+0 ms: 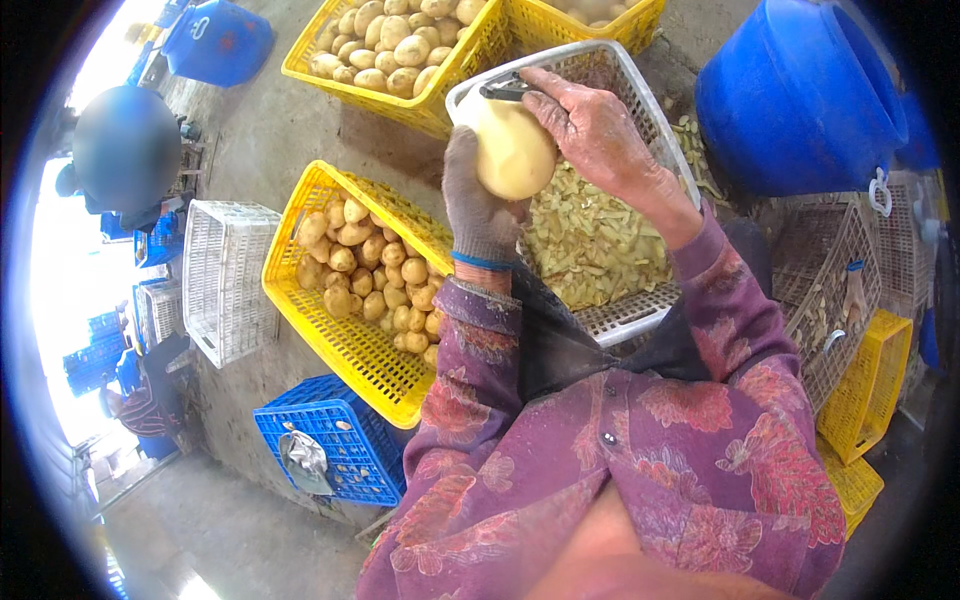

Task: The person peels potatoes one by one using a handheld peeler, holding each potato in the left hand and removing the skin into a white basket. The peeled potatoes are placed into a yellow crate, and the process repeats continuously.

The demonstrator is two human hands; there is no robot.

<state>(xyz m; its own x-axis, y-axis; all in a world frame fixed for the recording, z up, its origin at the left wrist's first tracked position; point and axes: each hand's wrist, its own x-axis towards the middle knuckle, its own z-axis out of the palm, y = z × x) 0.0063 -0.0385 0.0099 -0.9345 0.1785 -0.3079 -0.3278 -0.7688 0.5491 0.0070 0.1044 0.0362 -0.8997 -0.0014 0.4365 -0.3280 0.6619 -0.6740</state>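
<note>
My left hand [478,195], in a grey knit glove, holds a large peeled potato [516,150] with pale yellow flesh. Bare, my right hand [592,127] grips a dark-handled peeler [504,90], which lies against the potato's far end. Its blade is mostly hidden. Beneath both hands stands a white plastic crate [626,319] with a mesh wall, holding a heap of potato peelings [592,247]. Left of my forearm, a tilted yellow crate [352,367] contains many unpeeled potatoes [375,259].
Beyond the peelings stands another yellow crate [360,91] full of potatoes. A big blue plastic barrel [780,105] is at the right. A blue crate [330,450] and a white crate [232,277] sit at left on the concrete floor [247,142]. Other people [142,412] are farther left.
</note>
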